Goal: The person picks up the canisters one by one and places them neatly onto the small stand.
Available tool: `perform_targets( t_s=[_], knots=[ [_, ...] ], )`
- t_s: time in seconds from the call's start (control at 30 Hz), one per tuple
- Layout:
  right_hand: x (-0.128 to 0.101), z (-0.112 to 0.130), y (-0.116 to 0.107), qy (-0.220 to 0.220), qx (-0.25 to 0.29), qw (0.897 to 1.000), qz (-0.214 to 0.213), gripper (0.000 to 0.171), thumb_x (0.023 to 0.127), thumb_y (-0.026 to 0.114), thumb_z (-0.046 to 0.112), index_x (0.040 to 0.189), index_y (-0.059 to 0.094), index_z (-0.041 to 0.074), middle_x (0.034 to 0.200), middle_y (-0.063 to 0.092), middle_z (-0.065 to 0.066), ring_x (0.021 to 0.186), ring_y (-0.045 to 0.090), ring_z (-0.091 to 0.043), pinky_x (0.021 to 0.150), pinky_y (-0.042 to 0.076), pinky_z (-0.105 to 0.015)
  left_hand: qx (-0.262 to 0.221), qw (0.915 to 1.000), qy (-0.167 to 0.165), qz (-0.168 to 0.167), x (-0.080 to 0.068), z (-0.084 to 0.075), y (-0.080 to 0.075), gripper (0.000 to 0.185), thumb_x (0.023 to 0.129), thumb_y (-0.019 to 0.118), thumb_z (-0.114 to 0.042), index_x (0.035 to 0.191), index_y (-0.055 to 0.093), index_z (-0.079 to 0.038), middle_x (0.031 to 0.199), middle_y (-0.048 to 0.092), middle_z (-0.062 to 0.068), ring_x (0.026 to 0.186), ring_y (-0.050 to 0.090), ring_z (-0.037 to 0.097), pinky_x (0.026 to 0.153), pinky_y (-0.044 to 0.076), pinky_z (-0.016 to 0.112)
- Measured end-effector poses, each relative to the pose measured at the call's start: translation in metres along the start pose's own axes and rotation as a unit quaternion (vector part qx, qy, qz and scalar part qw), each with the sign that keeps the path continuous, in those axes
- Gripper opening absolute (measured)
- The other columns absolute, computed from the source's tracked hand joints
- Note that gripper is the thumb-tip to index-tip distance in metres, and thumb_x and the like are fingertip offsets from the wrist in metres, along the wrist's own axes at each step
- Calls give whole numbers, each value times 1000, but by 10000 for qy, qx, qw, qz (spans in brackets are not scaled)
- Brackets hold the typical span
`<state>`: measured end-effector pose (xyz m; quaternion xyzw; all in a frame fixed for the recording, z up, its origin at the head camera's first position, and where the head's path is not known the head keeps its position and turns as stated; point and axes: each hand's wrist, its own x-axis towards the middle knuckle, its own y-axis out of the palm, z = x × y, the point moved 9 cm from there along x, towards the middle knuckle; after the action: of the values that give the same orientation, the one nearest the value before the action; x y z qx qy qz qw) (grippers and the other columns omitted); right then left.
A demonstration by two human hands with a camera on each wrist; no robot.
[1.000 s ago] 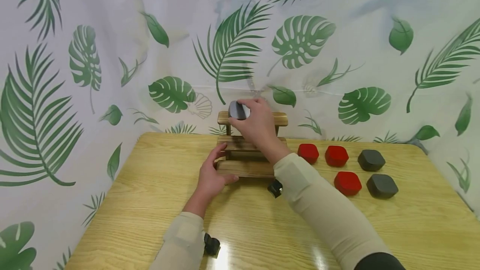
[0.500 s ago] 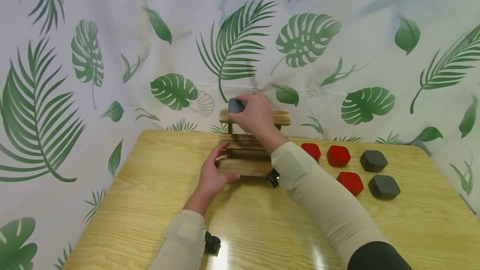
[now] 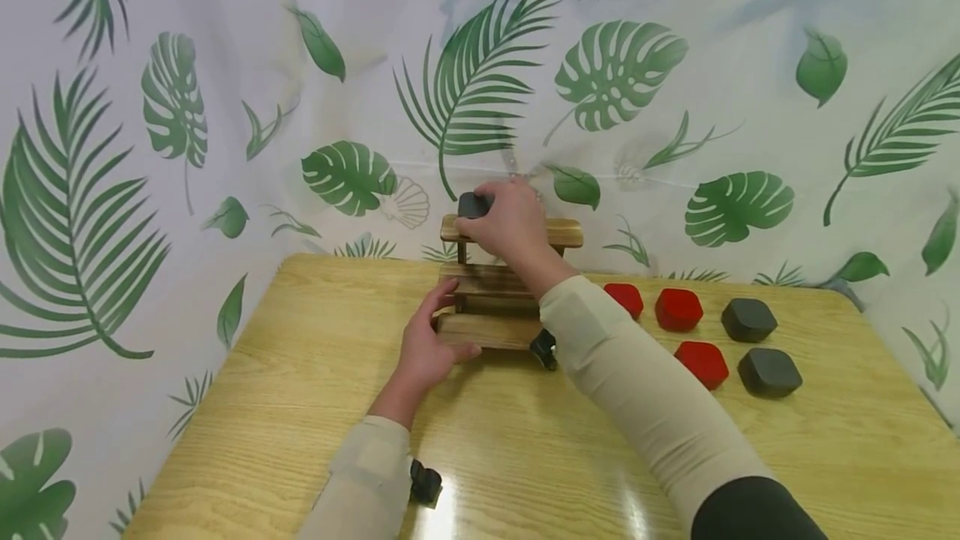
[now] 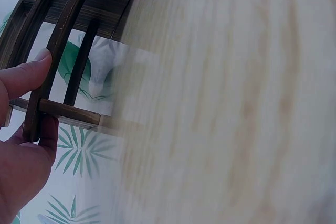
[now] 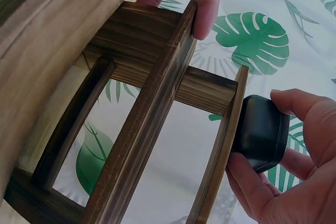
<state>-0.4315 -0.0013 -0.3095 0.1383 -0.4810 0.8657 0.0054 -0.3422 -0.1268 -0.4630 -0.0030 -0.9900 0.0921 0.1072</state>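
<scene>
A small wooden stepped rack (image 3: 491, 286) stands at the back of the table. My right hand (image 3: 491, 219) holds a dark grey box (image 3: 474, 205) at the left end of the rack's top shelf (image 3: 562, 232). In the right wrist view the grey box (image 5: 261, 132) sits against the shelf's edge, pinched between the thumb and fingers of my right hand (image 5: 273, 145). My left hand (image 3: 435, 327) grips the left end of the rack's lower steps. The left wrist view shows my left hand (image 4: 39, 108) with its thumb (image 4: 23, 77) on a slat of the rack (image 4: 71, 40) and its fingers behind.
To the right of the rack lie three red boxes (image 3: 621, 298) (image 3: 678, 309) (image 3: 701, 363) and two grey boxes (image 3: 747, 319) (image 3: 768, 372). The yellow wooden table (image 3: 525, 457) is backed by a leaf-print curtain (image 3: 225, 107) at the rear and left.
My right hand has turned the grey box flat and brought it slightly up and back onto the left end of the top shelf. The left hand has stayed on the rack.
</scene>
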Motion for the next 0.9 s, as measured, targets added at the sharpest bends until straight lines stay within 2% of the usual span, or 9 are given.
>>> perform_targets(
  t_s=[0.1,0.23,0.33,0.47,0.6,0.83,0.9],
  knots=[
    [0,1,-1,-31,-21,10000,-41,49,82,75,42,123,70,15,120,57,-11,105,51,-29,85,44,-46,-33,10000,-21,3,1,0,0,99,66,86,14,148,48,-28,141,53,7,130,48,28,105,35,49],
    [-2,0,-1,55,34,9999,-77,59,82,78,45,133,65,18,130,50,-16,109,51,-32,86,46,-46,-134,9999,-73,24,-1,-5,1,99,67,84,17,149,46,-22,141,52,16,131,46,34,106,32,53],
    [-6,-2,-1,159,138,9997,-98,71,79,81,50,140,59,22,136,43,-18,112,50,-36,88,47,-47,-178,9998,-90,60,-6,-19,0,96,67,82,19,150,45,-14,140,52,20,131,44,39,107,32,54],
    [-9,-3,-2,146,250,9995,-151,81,73,85,55,142,57,23,136,41,-17,111,50,-37,89,47,-49,-181,9997,-117,88,-13,-38,-1,92,69,80,20,149,45,-9,138,53,22,130,45,40,107,32,54],
    [-12,-4,-5,38,313,9992,-227,85,69,87,55,142,57,22,135,42,-17,111,51,-35,91,47,-47,-195,9998,-59,70,-14,-41,-2,91,69,80,20,148,46,-8,136,54,21,130,45,40,106,32,55],
    [-17,-11,-11,-15,307,9991,-292,83,69,91,46,141,58,19,137,42,-17,115,50,-33,96,46,-43,-80,9999,120,8,2,1,1,99,65,86,15,147,48,-24,137,56,16,128,49,28,103,36,49],
    [-18,-14,-12,-2,292,9992,-274,85,69,91,44,142,57,19,135,44,-17,114,51,-33,95,46,-44,-60,9999,103,15,1,1,1,99,65,86,15,147,48,-25,136,55,17,128,49,28,102,36,48]
  ],
)
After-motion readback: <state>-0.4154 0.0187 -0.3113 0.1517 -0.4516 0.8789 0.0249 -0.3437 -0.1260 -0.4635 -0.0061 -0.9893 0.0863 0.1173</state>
